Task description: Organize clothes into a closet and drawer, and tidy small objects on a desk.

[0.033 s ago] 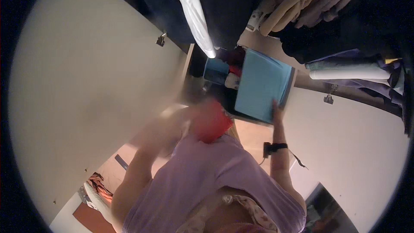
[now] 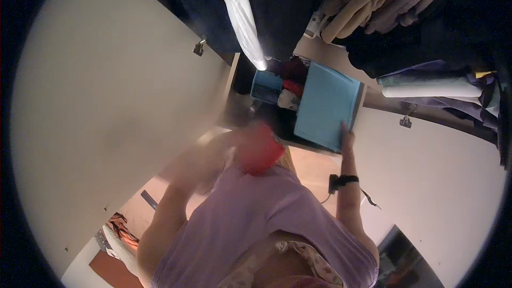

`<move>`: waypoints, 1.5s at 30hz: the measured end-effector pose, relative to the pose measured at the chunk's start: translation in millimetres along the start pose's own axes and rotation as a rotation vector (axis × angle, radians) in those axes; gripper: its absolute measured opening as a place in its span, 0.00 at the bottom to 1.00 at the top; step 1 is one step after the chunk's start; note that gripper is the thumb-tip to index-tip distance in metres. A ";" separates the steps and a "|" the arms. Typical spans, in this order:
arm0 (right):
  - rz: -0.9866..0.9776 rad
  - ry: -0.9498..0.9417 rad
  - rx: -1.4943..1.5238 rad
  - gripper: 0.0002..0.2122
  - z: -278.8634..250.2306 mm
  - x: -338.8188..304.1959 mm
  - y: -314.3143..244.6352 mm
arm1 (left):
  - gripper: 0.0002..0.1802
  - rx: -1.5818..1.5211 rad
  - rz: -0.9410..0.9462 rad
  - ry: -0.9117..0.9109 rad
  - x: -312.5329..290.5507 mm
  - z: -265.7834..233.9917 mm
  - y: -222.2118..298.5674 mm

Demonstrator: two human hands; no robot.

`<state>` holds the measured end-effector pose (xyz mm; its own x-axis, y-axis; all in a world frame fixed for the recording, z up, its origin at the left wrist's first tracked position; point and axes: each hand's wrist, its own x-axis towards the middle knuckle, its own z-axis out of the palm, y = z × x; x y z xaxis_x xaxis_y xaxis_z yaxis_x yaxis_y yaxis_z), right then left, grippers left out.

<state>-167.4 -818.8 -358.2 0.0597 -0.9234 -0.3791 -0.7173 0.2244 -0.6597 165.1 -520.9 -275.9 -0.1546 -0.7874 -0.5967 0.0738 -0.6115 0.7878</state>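
My left hand (image 2: 234, 141), smeared at the left of my lap, is closed round a bright red cloth (image 2: 260, 152). My right hand (image 2: 348, 134) touches the lower right edge of a large light-blue box (image 2: 328, 108) in the open drawer (image 2: 363, 98); its finger shape is partly hidden, so I cannot tell whether it grips the edge. To the left of that box, the drawer holds a smaller blue box (image 2: 266, 81), a red cloth piece (image 2: 292, 86), a dark maroon one (image 2: 293, 68) and a pale patterned one (image 2: 288, 99).
A white sleeve-like garment (image 2: 240, 26) hangs down to the drawer's back. Beige and brown garments (image 2: 368, 2) and dark clothes hang at the upper right. Pale cabinet doors (image 2: 122, 85) stand at the left and right (image 2: 442, 165), with metal hinges.
The large blue box has shifted slightly to the right, and my right hand has moved right with it. My left hand with the red cloth has barely moved.
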 end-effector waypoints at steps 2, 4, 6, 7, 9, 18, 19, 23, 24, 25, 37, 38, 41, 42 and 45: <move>0.113 0.059 0.109 0.29 -16.5 15.3 -4.3 | 0.19 0.011 0.024 -0.024 6.7 2.0 -2.9; 0.088 0.023 0.066 0.29 -19.9 27.7 -12.9 | 0.18 -0.034 0.033 0.033 11.6 -5.6 -8.1; 0.064 0.132 -0.265 0.28 -12.1 33.6 -28.2 | 0.18 -0.112 0.044 0.136 14.7 -18.1 -13.6; 0.062 0.091 -0.239 0.28 -5.2 30.1 -37.8 | 0.17 -0.159 0.055 0.205 15.4 -25.8 -15.0; -0.183 0.585 -0.689 0.24 15.2 12.5 -64.2 | 0.17 -0.366 0.107 0.336 20.5 -34.2 -12.4; -0.317 -0.645 0.547 0.18 151.7 -128.5 -164.9 | 0.22 -0.705 0.182 0.649 67.8 -15.7 7.1; -0.322 -0.629 0.412 0.18 156.3 -132.8 -167.5 | 0.24 -0.831 0.095 0.743 72.6 -21.9 -1.0; -0.238 -0.709 0.538 0.18 147.9 -135.4 -164.7 | 0.25 -0.635 0.093 0.673 73.8 -37.4 -50.6; -0.241 -0.710 0.535 0.18 145.4 -133.0 -164.6 | 0.25 -0.620 0.088 0.694 70.5 -40.5 -59.8; -0.211 -0.774 0.718 0.18 141.0 -129.7 -163.7 | 0.26 -0.466 0.185 0.659 66.8 -43.6 -65.6; -0.976 -0.270 -0.548 0.19 253.1 -6.4 -180.9 | 0.22 -0.301 0.303 0.733 12.4 -45.7 0.5; -1.032 -0.312 -0.785 0.21 265.8 -7.2 -176.1 | 0.23 -0.444 0.288 0.713 12.7 -47.0 2.0; -1.074 -0.237 -0.653 0.23 276.8 -9.7 -171.9 | 0.26 0.402 0.050 0.892 12.4 -55.0 0.3; -0.793 -0.519 -0.480 0.25 272.9 -6.5 -178.0 | 0.29 0.542 0.028 0.855 14.8 -56.8 -2.5; -0.741 -0.840 -0.199 0.15 249.9 0.1 -202.0 | 0.33 0.848 0.059 0.871 35.0 -54.0 -15.8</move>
<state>151.0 -786.5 -387.2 0.9074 -0.2905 -0.3036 -0.4050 -0.4126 -0.8159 211.7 -543.0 -317.5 0.5647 -0.8002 -0.2023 -0.6592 -0.5847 0.4728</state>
